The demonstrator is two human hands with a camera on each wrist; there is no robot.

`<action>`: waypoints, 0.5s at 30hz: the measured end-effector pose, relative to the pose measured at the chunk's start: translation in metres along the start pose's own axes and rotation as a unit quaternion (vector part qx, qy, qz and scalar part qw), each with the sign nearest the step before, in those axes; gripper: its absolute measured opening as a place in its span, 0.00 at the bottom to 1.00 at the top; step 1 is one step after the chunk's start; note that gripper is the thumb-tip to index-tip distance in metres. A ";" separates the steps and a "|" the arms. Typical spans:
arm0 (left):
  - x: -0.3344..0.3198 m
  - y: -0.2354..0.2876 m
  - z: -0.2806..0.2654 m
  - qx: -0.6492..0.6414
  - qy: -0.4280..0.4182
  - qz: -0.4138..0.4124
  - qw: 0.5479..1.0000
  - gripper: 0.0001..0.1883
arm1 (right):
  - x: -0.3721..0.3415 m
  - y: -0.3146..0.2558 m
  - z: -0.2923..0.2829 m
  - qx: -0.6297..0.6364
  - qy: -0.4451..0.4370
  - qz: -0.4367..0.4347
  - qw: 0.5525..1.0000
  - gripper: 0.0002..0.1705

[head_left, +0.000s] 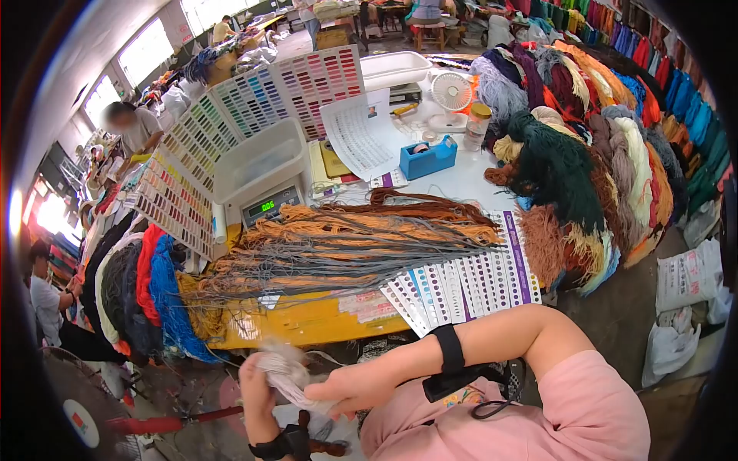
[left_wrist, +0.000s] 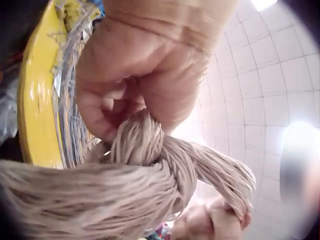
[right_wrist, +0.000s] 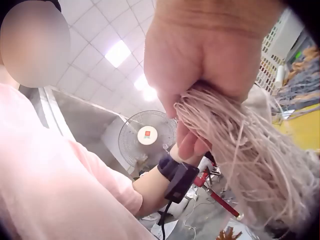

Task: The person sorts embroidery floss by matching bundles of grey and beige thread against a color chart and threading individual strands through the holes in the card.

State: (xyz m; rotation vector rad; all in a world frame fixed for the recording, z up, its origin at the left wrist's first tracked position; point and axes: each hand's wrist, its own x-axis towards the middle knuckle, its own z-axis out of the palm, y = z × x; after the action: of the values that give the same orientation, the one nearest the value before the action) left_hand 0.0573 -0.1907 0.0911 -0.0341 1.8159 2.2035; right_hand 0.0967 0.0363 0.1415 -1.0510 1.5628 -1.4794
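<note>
The pale beige yarn skein (head_left: pixel 283 376) is held in the air between the person's two hands, off the near side of the yellow-edged table (head_left: pixel 307 326). Its upper part is blurred in the head view, and its full length cannot be made out. At the left wrist, the strands show looped over one another in a thick knot, with one stretch cut off by the view's edge. The left hand (left_wrist: pixel 145 70) has its fingers curled, pinching a loop at this knot; its fingertips are largely hidden. The right hand (right_wrist: pixel 202 62) grips the strands with bent fingers, some concealed by the yarn. The right forearm reaches across the body from a bent elbow; the left forearm stands nearly upright, cut off below. Behind lies an orange and gray yarn bundle (head_left: pixel 361 242), beside fanned shade cards (head_left: pixel 465 290).
</note>
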 end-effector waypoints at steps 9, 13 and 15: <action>-0.005 0.017 -0.086 -0.263 0.189 0.074 0.943 0.11 | 0.007 0.016 -0.007 0.021 0.014 0.046 0.999 0.08; -0.010 0.042 -0.111 -0.058 0.157 0.162 0.972 0.10 | -0.013 0.025 -0.011 -0.196 0.029 0.043 0.979 0.22; -0.024 0.067 -0.036 0.151 0.149 0.149 0.966 0.10 | -0.011 0.060 -0.015 -0.283 0.115 -0.033 0.952 0.28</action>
State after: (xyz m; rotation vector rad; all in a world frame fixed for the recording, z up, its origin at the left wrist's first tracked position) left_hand 0.0595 -0.2415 0.1522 -0.0330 2.4525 2.1764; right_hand 0.0826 0.0526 0.0824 -1.2857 2.2186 -1.2528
